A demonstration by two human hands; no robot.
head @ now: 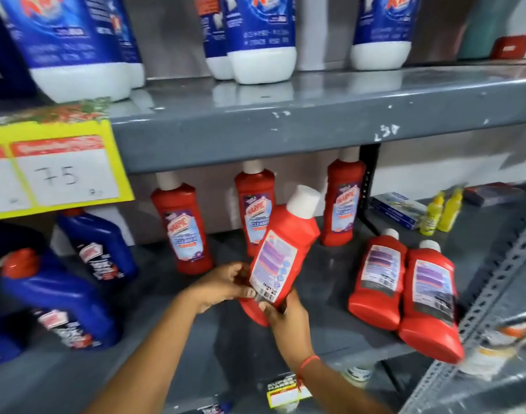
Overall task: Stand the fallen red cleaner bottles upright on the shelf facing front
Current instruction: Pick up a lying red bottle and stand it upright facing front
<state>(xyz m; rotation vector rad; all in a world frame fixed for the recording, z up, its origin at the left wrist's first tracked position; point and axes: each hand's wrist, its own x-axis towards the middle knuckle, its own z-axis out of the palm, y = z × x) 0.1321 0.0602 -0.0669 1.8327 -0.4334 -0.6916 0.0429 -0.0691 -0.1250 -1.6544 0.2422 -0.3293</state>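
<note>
While tilted rightward, red bottle [281, 252] in both closed grips: left hand [223, 283], right hand [287, 319], at its base.

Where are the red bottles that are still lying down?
In the head view, two fallen red bottles lie side by side at the right of the lower shelf, back labels up, right of the bottle held in both hands.

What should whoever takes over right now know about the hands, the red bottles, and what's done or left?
Left hand and right hand: both grip the base of the held red bottle, tilted, back label toward the camera.
Done: three upright red bottles stand at the back of the shelf, front labels out.
Left: turn and stand the held one; two fallen red bottles lie at the right, back labels up.
</note>
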